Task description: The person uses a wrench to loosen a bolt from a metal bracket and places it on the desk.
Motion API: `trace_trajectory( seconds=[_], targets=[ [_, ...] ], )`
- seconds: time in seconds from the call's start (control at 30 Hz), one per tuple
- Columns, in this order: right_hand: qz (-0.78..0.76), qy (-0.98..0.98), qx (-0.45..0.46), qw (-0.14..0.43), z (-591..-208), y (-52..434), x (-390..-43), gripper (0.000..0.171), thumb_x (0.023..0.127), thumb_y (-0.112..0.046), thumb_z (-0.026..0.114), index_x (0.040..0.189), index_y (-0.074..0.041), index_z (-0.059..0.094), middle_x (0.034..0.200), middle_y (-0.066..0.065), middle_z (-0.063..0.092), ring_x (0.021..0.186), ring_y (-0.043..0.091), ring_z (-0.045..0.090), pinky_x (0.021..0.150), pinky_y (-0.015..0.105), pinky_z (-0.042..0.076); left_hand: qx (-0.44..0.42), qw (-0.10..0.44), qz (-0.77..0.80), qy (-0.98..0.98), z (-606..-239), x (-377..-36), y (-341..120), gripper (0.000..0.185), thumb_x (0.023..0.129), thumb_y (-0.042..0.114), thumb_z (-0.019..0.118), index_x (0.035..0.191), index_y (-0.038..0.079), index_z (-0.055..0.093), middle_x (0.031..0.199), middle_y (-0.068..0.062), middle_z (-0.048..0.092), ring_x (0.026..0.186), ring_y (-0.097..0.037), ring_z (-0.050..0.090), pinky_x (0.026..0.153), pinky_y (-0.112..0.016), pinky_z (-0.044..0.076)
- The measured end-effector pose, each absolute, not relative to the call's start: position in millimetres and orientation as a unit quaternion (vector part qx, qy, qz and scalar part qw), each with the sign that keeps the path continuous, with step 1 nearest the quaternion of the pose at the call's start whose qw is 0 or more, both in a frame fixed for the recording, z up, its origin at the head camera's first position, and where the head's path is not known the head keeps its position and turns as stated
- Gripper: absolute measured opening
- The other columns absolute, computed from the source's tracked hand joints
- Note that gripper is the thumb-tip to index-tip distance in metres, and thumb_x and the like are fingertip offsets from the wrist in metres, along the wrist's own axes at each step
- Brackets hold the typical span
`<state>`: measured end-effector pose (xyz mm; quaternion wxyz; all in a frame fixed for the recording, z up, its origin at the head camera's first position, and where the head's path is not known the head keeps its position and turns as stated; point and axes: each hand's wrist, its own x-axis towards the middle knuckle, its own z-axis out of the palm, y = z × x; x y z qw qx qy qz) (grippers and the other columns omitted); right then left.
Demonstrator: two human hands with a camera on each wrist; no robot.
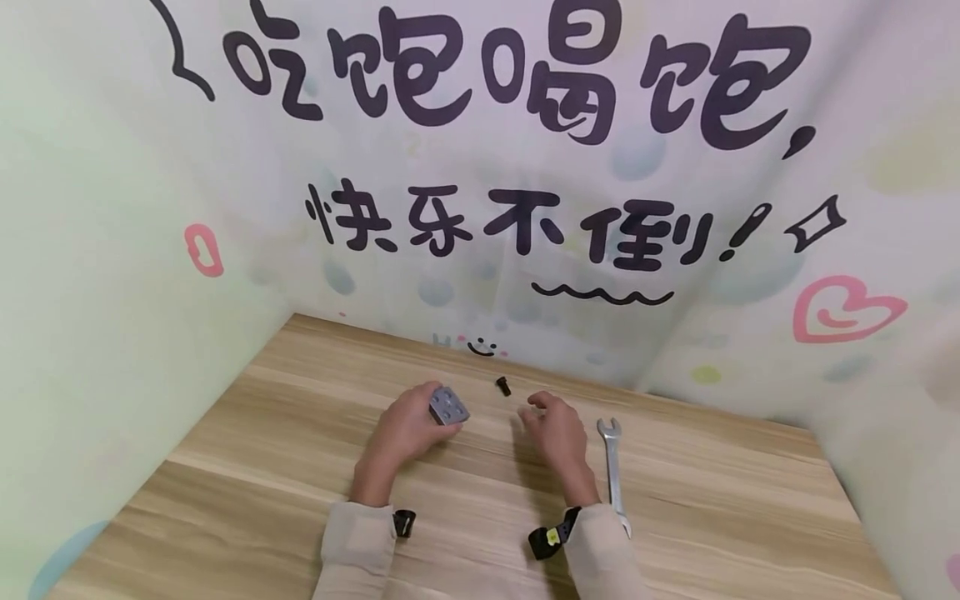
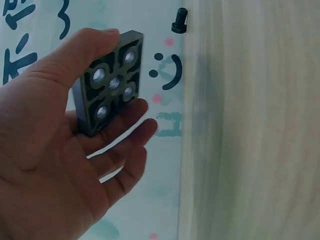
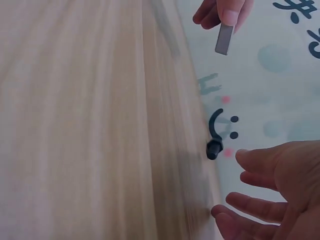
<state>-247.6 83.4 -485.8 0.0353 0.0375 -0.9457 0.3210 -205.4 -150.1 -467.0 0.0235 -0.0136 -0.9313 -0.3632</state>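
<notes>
My left hand [image 1: 405, 427] grips a square grey metal block [image 1: 448, 406] with several round holes, held by its edges. In the left wrist view the thumb presses the upper edge of the block [image 2: 114, 82] and the fingers lie under the lower one. A small black bolt [image 1: 503, 386] rests on the table near its back edge, between the two hands. Just right of the bolt, my right hand [image 1: 558, 435] has its fingers loosely bent and holds nothing. In the right wrist view its fingertips are apart from the bolt [image 3: 214, 148].
A silver open-end wrench [image 1: 613, 467] lies on the wooden table [image 1: 712, 500] to the right of the right hand, its lower end partly behind the sleeve. A printed cloth wall [image 1: 465, 275] with dark lettering stands right behind the table's back edge.
</notes>
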Motion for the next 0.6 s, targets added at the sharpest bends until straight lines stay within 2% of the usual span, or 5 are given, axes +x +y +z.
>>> trace_trajectory(
  seconds=[0.2, 0.4, 0.6],
  targets=[
    [0.295, -0.954, 0.031, 0.039, -489.6, 74.1, -262.6, 0.027, 0.091, -0.031, 0.071, 0.109, -0.011, 0.074, 0.107, 0.008, 0.073, 0.085, 0.026, 0.069, 0.062, 0.038, 0.053, -0.018, -0.002, -0.347, -0.938, -470.3, -205.3, -148.0, 0.069, 0.077, 0.033, 0.083, 0.134, 0.003, 0.056, 0.115, -0.013, 0.067, 0.095, -0.023, 0.063, 0.083, -0.044, 0.052],
    [0.281, -0.959, 0.018, 0.028, -491.0, 63.7, -273.5, 0.030, 0.090, -0.033, 0.071, 0.112, -0.013, 0.073, 0.101, 0.007, 0.074, 0.079, 0.024, 0.068, 0.057, 0.037, 0.050, -0.030, -0.011, -0.347, -0.937, -471.5, -204.3, -146.8, 0.061, 0.076, 0.030, 0.083, 0.127, 0.006, 0.059, 0.103, -0.008, 0.068, 0.086, -0.018, 0.060, 0.077, -0.040, 0.052],
    [0.280, -0.960, 0.009, 0.025, -493.7, 56.6, -279.6, 0.027, 0.090, -0.033, 0.071, 0.108, -0.014, 0.074, 0.094, 0.005, 0.075, 0.072, 0.022, 0.066, 0.054, 0.035, 0.047, -0.041, -0.022, -0.334, -0.942, -471.6, -204.3, -145.3, 0.065, 0.075, 0.031, 0.083, 0.129, 0.004, 0.058, 0.104, -0.009, 0.067, 0.086, -0.018, 0.059, 0.076, -0.039, 0.052]
  ],
)
